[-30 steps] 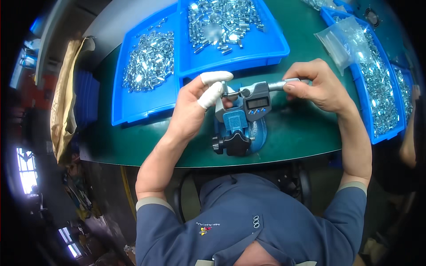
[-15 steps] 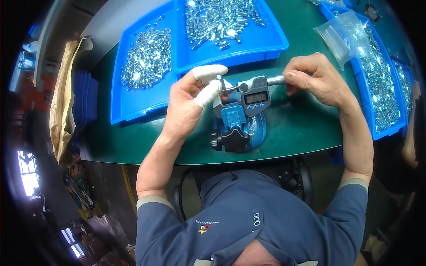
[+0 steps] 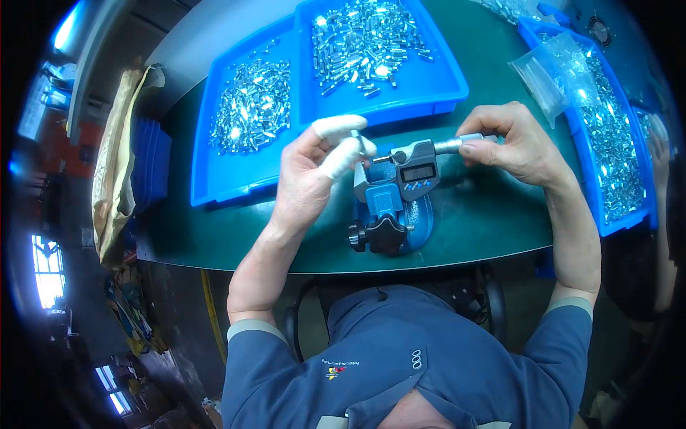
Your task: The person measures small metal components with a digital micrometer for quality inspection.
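Note:
A digital micrometer [image 3: 417, 171] sits clamped in a blue stand [image 3: 421, 222] with a black knob [image 3: 386, 234] near the front of the green table. My left hand [image 3: 309, 171], with white covers on thumb and forefinger, pinches a small shiny metal pin [image 3: 359, 141]. The pin is tilted, just above and left of the micrometer's measuring gap; fingertips partly hide it. My right hand [image 3: 518, 146] is closed with thumb and fingers on the micrometer's silver thimble [image 3: 461, 141], at the right end of the tool.
Beyond my hands, a blue tray [image 3: 243, 182] and a second blue tray [image 3: 421, 107] hold piles of small metal pins. On the right stands a long blue bin [image 3: 607, 227] of metal parts with a clear plastic bag [image 3: 550, 75] over its edge. Brown paper [image 3: 114, 171] hangs at left.
The view has shifted slightly. The pin in my left fingers has gone from nearly upright to tilted. My right fingers have changed their hold on the thimble, and more of it shows.

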The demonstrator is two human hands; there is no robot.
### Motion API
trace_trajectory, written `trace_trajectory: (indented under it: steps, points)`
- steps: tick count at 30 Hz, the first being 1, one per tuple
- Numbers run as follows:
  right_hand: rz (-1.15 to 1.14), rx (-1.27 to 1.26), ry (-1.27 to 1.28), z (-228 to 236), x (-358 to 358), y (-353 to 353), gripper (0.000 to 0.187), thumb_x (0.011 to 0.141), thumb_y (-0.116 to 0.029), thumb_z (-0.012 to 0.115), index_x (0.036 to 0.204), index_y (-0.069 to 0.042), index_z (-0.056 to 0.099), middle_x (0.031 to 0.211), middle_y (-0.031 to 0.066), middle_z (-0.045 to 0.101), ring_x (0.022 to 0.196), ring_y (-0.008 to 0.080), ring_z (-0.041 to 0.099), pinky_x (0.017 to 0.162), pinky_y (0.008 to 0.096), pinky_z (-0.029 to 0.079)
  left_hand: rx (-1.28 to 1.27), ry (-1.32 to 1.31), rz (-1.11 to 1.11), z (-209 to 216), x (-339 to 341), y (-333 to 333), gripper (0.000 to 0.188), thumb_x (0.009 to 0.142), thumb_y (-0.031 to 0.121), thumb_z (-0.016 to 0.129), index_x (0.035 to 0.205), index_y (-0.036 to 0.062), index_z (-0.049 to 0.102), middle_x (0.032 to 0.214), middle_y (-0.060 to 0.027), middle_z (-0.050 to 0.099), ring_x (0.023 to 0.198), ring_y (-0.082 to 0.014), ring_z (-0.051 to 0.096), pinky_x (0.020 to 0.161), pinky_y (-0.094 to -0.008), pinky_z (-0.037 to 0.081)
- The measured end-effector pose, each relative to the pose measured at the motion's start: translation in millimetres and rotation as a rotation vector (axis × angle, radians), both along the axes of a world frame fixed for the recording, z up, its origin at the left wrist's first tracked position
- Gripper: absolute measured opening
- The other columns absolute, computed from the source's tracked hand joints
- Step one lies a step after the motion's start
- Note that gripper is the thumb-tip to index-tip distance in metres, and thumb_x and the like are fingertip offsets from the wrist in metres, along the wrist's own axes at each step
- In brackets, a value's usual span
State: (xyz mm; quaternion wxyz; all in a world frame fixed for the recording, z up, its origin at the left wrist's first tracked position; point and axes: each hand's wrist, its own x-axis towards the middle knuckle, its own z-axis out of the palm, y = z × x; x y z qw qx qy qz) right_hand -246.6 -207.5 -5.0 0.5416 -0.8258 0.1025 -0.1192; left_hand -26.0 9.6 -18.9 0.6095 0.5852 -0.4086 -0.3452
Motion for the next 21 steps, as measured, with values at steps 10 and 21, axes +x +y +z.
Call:
trace_trajectory:
  steps: [10, 21]
  points:
    - [0.002, -0.006, 0.030, 1.2, 2.2, 0.1, 0.032, 0.089, -0.029, 0.072, 0.092, 0.002, 0.071, 0.074, 0.0072, 0.070, 0.068, 0.0121, 0.066, 0.061, 0.0246, 0.049, 0.078, -1.112, 0.525, 34.4, 102.7, 13.2, 0.034, 0.090, 0.009, 0.074, 0.122, 0.0004, 0.067, 0.111, -0.0111, 0.072, 0.103, -0.0188, 0.068, 0.092, -0.0323, 0.053]
    - [0.029, -0.026, 0.041, 6.6, -2.0, 4.0, 0.028, 0.090, -0.027, 0.071, 0.093, 0.001, 0.071, 0.075, 0.0052, 0.070, 0.067, 0.0100, 0.063, 0.060, 0.0250, 0.047, 0.448, -1.772, -0.095, 4.5, 102.4, -91.5, 0.017, 0.078, 0.018, 0.076, 0.092, 0.0082, 0.072, 0.089, -0.0127, 0.071, 0.094, -0.0321, 0.065, 0.094, -0.0460, 0.047]
